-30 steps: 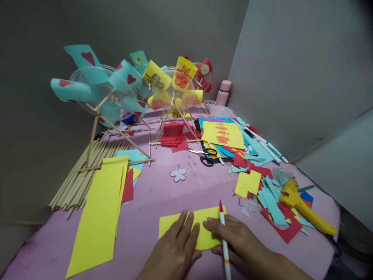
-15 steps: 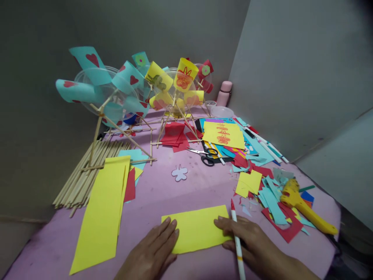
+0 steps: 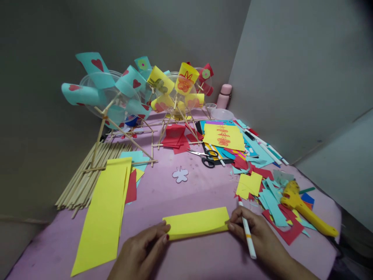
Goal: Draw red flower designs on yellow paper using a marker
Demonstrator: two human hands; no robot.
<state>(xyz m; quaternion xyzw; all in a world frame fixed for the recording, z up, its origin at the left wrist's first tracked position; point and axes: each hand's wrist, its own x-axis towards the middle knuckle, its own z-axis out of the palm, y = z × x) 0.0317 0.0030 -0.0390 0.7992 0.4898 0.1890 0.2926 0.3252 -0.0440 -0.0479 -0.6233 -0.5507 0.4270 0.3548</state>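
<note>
Watching through the head camera, I see the yellow paper strip (image 3: 196, 222) at the near edge of the purple tabletop (image 3: 159, 194), held by both ends between the hands. Half a second ago it lay broader under flattened fingers; now its near edge bends upward and it looks narrower, which I take to mean the paper is being shaped from its ends rather than smoothed down. The left hand (image 3: 142, 247) pinches the left end between thumb and fingers. The right hand (image 3: 256, 233) grips the right end with its fingertips while also keeping a red-tipped marker (image 3: 246, 232) tucked across its fingers, and I judge that this limits its freedom. Beyond lies a white butterfly-shaped cutout (image 3: 180, 175), with black-handled scissors (image 3: 198, 153) farther off. Paper scraps (image 3: 274, 208) and a yellow glue gun (image 3: 303, 210) crowd the space right of the right hand; longer yellow strips (image 3: 100, 217) overlap bamboo sticks (image 3: 83, 179) on the left. Turquoise and yellow pinwheels (image 3: 186, 79) stand behind.
</note>
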